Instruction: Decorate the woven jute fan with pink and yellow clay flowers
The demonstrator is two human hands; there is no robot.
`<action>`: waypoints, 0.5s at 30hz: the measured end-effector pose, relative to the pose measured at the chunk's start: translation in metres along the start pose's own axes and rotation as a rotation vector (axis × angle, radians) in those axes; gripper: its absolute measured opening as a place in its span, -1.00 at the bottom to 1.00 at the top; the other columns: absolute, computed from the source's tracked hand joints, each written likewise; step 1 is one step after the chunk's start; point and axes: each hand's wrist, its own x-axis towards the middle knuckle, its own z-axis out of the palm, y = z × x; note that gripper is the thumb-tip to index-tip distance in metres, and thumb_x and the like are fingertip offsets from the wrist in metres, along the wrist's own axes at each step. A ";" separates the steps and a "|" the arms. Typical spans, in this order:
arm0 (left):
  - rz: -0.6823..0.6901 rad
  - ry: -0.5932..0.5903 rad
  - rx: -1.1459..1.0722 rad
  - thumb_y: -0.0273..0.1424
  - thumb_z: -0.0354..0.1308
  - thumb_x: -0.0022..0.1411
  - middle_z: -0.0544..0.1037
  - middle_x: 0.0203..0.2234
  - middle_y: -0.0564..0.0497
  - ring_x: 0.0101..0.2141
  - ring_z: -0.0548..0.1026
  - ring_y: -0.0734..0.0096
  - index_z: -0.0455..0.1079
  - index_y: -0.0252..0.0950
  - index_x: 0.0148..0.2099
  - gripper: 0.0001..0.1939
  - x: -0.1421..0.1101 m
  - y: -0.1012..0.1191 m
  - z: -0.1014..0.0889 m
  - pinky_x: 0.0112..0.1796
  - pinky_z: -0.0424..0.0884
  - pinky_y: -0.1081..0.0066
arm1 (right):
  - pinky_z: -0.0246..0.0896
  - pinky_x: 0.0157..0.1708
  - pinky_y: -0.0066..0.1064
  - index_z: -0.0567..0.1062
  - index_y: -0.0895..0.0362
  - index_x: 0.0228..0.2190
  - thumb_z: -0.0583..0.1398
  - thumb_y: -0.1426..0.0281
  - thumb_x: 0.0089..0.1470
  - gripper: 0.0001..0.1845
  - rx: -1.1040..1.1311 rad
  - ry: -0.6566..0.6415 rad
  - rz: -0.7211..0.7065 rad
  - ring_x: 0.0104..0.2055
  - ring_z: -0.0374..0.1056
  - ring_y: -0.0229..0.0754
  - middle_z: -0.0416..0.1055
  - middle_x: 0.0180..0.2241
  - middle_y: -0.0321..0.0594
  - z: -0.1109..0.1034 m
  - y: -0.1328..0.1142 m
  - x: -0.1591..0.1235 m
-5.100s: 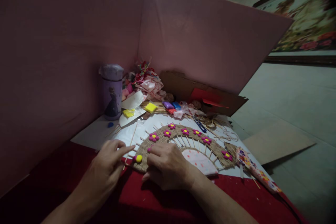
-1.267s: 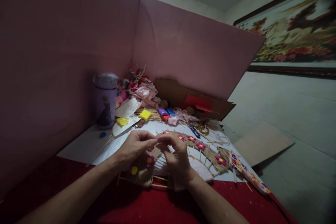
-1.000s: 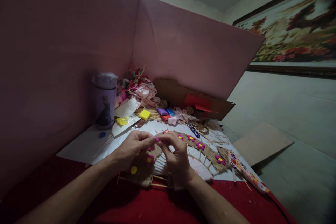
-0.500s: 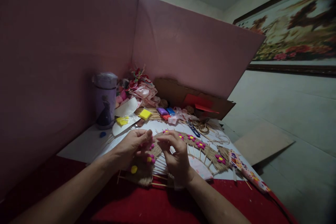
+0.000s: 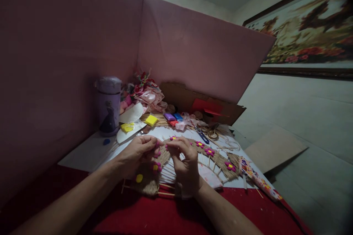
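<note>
My left hand point(image 5: 140, 153) is closed, with a bit of magenta clay point(image 5: 157, 144) between thumb and fingers. Close to its right, my right hand point(image 5: 185, 161) has thumb and fingertips pinched together; whatever it holds is too small to make out. Both hands are above a half-round fan point(image 5: 218, 161) woven of brown twine over thin sticks. Several magenta clay flowers point(image 5: 209, 152) with yellow centres dot the fan's band, and a yellow clay disc point(image 5: 139, 178) lies alone near its left end. My hands hide part of the fan's middle.
Behind stand a purple canister point(image 5: 109, 104) and a pile of pink fabric point(image 5: 150, 95). Packets of yellow clay point(image 5: 151, 119) and purple clay point(image 5: 168, 116) lie before them. Scissors point(image 5: 202, 136) rest behind the fan; a glue gun in floral cloth point(image 5: 259, 178) is at right.
Earlier my hands were at the fan's left end; they rose and met over it around the magenta clay. In the last half second they parted slightly, with magenta clay in my left hand.
</note>
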 end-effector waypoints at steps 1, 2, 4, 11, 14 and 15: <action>-0.007 0.002 -0.006 -0.26 0.20 0.05 0.42 -0.58 0.05 -0.69 0.16 0.72 0.41 -0.37 -0.30 -0.75 -0.001 0.001 0.000 -0.67 0.13 0.64 | 0.20 -0.36 -0.38 0.47 0.08 -0.34 0.12 0.52 0.06 -0.85 -0.003 0.001 0.000 -0.33 0.27 -0.21 0.34 -0.39 -0.22 0.000 0.000 0.000; -0.009 0.010 -0.013 -0.31 0.25 0.01 0.43 -0.55 0.05 -0.68 0.19 0.71 0.42 -0.35 -0.27 -0.75 -0.001 0.001 0.001 -0.66 0.15 0.63 | 0.20 -0.36 -0.38 0.47 0.08 -0.34 0.12 0.52 0.06 -0.85 -0.008 0.003 -0.002 -0.33 0.27 -0.21 0.34 -0.39 -0.21 0.000 0.000 0.000; 0.000 0.034 -0.031 -0.38 0.31 -0.08 0.43 -0.55 0.07 -0.66 0.24 0.69 0.41 -0.33 -0.27 -0.72 -0.002 0.002 0.001 -0.64 0.19 0.61 | 0.20 -0.35 -0.37 0.47 0.08 -0.35 0.11 0.51 0.07 -0.85 -0.017 0.000 -0.011 -0.33 0.27 -0.21 0.34 -0.40 -0.21 0.000 0.000 0.000; 0.007 -0.016 -0.031 -0.26 0.26 -0.02 0.24 -0.71 0.19 -0.71 0.11 0.70 0.28 -0.33 -0.48 -0.73 -0.001 -0.006 0.003 -0.62 0.21 0.57 | 0.21 -0.40 -0.39 0.43 0.10 -0.25 0.19 0.40 0.00 -0.81 -0.065 -0.155 -0.026 -0.34 0.26 -0.21 0.31 -0.32 -0.18 0.004 0.004 -0.002; 0.001 -0.039 -0.027 -0.18 0.21 0.01 0.24 -0.70 0.17 -0.69 0.14 0.67 0.29 -0.34 -0.45 -0.69 -0.001 -0.008 0.007 -0.62 0.17 0.57 | 0.21 -0.32 -0.34 0.44 0.09 -0.28 0.16 0.43 0.02 -0.84 -0.103 -0.181 -0.055 -0.28 0.26 -0.17 0.31 -0.31 -0.18 0.006 0.005 -0.001; 0.001 -0.048 -0.033 -0.15 0.17 0.04 0.24 -0.69 0.16 -0.69 0.15 0.66 0.31 -0.35 -0.43 -0.67 -0.002 -0.007 0.009 -0.61 0.16 0.57 | 0.21 -0.31 -0.34 0.44 0.09 -0.29 0.15 0.44 0.03 -0.85 -0.101 -0.177 -0.053 -0.28 0.26 -0.18 0.31 -0.31 -0.18 0.006 0.005 -0.001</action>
